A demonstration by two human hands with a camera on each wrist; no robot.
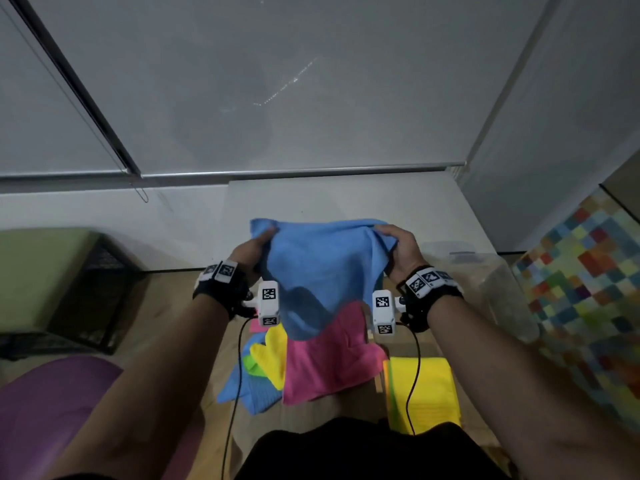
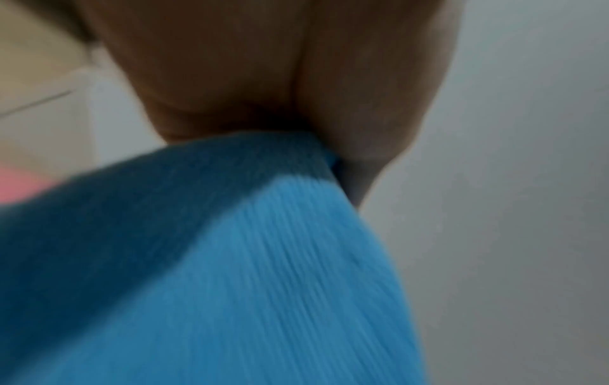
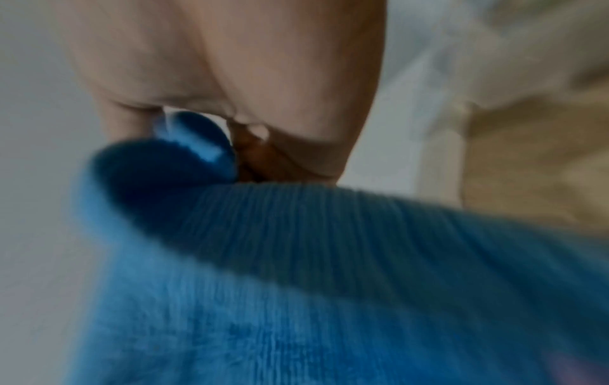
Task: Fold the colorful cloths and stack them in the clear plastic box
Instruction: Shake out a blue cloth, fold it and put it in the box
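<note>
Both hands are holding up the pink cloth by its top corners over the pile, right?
Not quite: the head view shows the left hand and right hand holding up the blue cloth. The pink cloth lies in the pile below.

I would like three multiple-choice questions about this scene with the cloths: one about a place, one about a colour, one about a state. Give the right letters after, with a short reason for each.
1. Where is the clear plastic box?
A. beside the right hand
B. on the purple mat
C. on the green seat

2. What colour is the cloth held up?
A. pink
B. yellow
C. blue

3. In what state is the held cloth?
A. folded small
B. spread between two hands
C. lying in the box

Answers:
1 A: the box stands just past the right hand.
2 C: the blue cloth is raised above the pink cloth.
3 B: the left hand and the right hand each grip a top corner, and it hangs open.
</note>
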